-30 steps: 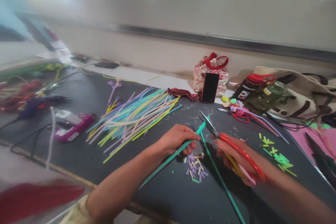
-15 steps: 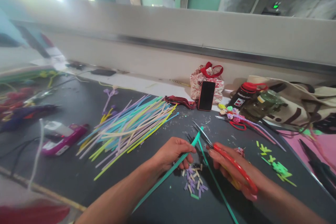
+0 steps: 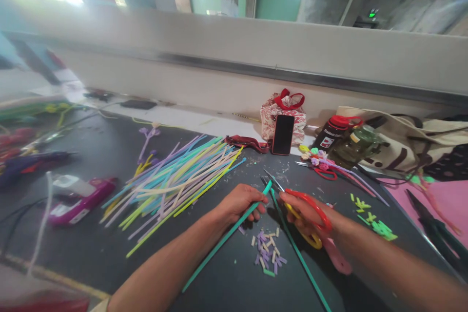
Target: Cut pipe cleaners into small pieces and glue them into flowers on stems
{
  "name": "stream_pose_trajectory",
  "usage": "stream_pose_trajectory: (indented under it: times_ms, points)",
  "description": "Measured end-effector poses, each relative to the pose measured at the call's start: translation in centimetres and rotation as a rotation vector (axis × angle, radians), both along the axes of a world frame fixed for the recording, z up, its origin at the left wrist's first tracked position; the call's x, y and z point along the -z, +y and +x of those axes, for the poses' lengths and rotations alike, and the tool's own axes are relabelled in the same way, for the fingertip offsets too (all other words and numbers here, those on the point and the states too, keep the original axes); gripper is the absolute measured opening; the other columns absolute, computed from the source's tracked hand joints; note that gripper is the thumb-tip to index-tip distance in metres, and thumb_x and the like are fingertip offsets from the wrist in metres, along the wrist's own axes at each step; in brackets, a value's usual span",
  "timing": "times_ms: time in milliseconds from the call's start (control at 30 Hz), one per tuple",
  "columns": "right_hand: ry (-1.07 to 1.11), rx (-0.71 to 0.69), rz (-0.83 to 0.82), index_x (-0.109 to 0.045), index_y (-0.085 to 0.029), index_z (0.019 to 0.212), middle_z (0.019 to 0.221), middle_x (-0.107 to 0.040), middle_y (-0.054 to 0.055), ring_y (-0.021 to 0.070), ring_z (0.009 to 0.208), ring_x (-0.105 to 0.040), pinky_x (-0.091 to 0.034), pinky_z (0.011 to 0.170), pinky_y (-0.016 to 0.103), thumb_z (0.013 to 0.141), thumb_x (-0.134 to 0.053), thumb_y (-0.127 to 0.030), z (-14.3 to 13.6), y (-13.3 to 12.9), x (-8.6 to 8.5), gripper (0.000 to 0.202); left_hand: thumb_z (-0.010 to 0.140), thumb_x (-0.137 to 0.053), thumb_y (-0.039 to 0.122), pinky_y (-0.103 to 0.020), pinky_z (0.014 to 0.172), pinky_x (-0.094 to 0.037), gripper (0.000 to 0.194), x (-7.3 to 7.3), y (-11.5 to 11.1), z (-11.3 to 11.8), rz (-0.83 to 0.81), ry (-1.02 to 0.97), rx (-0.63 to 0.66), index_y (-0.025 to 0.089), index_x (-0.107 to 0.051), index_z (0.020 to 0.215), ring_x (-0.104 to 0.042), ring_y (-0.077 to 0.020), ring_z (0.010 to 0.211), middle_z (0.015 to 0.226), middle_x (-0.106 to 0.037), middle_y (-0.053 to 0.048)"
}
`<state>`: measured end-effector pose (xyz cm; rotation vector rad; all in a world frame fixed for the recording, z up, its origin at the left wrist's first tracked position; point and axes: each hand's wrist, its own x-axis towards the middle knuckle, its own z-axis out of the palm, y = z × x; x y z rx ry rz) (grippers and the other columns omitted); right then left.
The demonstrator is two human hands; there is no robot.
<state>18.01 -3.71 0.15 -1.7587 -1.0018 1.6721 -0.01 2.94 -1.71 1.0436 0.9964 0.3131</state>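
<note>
My left hand [image 3: 245, 203] is closed around a teal strip [image 3: 223, 240] that slants down to the lower left. Its top end lies close to the scissor blades. In my right hand [image 3: 305, 214] are scissors with red and yellow handles [image 3: 310, 204], their blades parted and pointing to the upper left. A second teal length [image 3: 298, 253] runs from near the blades to the bottom edge. Short lilac and cream pieces [image 3: 268, 251] lie on the dark table below my hands.
Long pastel strips [image 3: 175, 180] lie left of my hands. Behind stand a phone [image 3: 283, 134], a patterned bag [image 3: 265, 122] and a bottle [image 3: 331, 134]. Green cut pieces [image 3: 380, 226] are at the right, a magenta tool [image 3: 82, 202] at the left.
The view has shifted slightly. The scissors have turned in my right hand, so the yellow handle shows more, and the blades sit a little farther left. My left hand still grips the strip.
</note>
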Motion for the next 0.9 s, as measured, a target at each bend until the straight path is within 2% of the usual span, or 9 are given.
stream_pose_trajectory:
  times_ms: [67, 167, 300, 400, 700, 900]
  points:
    - [0.027, 0.025, -0.047, -0.048, -0.022, 0.088, 0.051, -0.048, -0.006, 0.003, 0.03, -0.035, -0.023, 0.028, 0.009, 0.076, -0.045, -0.06, 0.0, 0.5, 0.2, 0.04, 0.061, -0.055, 0.025, -0.017, 0.032, -0.032, 0.016, 0.0, 0.4, 0.1, 0.024, 0.038, 0.005, 0.011, -0.059, 0.068, -0.048, -0.0081, 0.034, 0.047, -0.057, 0.0]
    - [0.059, 0.043, -0.086, -0.05, -0.022, 0.085, 0.049, -0.048, -0.005, 0.0033, 0.029, -0.034, -0.024, 0.028, 0.009, 0.076, -0.049, -0.056, -0.1, 0.9, 0.2, 0.035, 0.063, -0.055, 0.027, -0.017, 0.031, -0.031, 0.017, 0.1, 0.5, 0.1, 0.049, 0.085, 0.027, 0.012, -0.058, 0.069, -0.047, -0.0077, 0.033, 0.046, -0.056, 0.001]
    - [0.04, 0.075, -0.087, -0.05, -0.022, 0.081, 0.047, -0.048, -0.005, 0.0034, 0.029, -0.035, -0.025, 0.027, 0.009, 0.071, -0.058, -0.052, -0.4, 1.1, -0.3, 0.033, 0.065, -0.055, 0.032, -0.015, 0.031, -0.028, 0.02, 0.5, 0.5, 0.0, 0.062, 0.096, 0.065, 0.013, -0.056, 0.069, -0.046, -0.0067, 0.033, 0.046, -0.056, 0.002]
    - [0.015, 0.078, -0.079, -0.05, -0.022, 0.081, 0.046, -0.045, -0.006, 0.0023, 0.028, -0.032, -0.023, 0.027, 0.008, 0.071, -0.058, -0.052, -0.8, 0.8, -0.7, 0.033, 0.065, -0.055, 0.034, -0.015, 0.031, -0.028, 0.021, 0.7, 0.4, 0.0, 0.066, 0.094, 0.076, 0.014, -0.056, 0.069, -0.047, -0.0071, 0.033, 0.046, -0.056, 0.001]
    - [-0.01, 0.051, -0.006, -0.047, -0.021, 0.074, 0.047, -0.044, -0.008, 0.0004, 0.028, -0.027, -0.019, 0.027, 0.007, 0.075, -0.053, -0.053, -1.1, 0.5, -0.4, 0.033, 0.065, -0.054, 0.025, -0.016, 0.032, -0.031, 0.014, 0.6, 0.3, 0.1, 0.057, 0.105, 0.044, 0.012, -0.059, 0.068, -0.048, -0.0077, 0.033, 0.046, -0.057, 0.0]
    - [-0.037, 0.055, 0.015, -0.048, -0.019, 0.071, 0.047, -0.047, -0.005, 0.0038, 0.03, -0.038, -0.028, 0.027, 0.011, 0.075, -0.047, -0.06, -1.0, -1.1, -1.5, 0.041, 0.068, -0.051, 0.023, -0.016, 0.032, -0.032, 0.014, 0.7, 0.3, -0.4, 0.029, 0.052, -0.008, 0.011, -0.058, 0.071, -0.047, -0.0075, 0.033, 0.046, -0.056, 0.001]
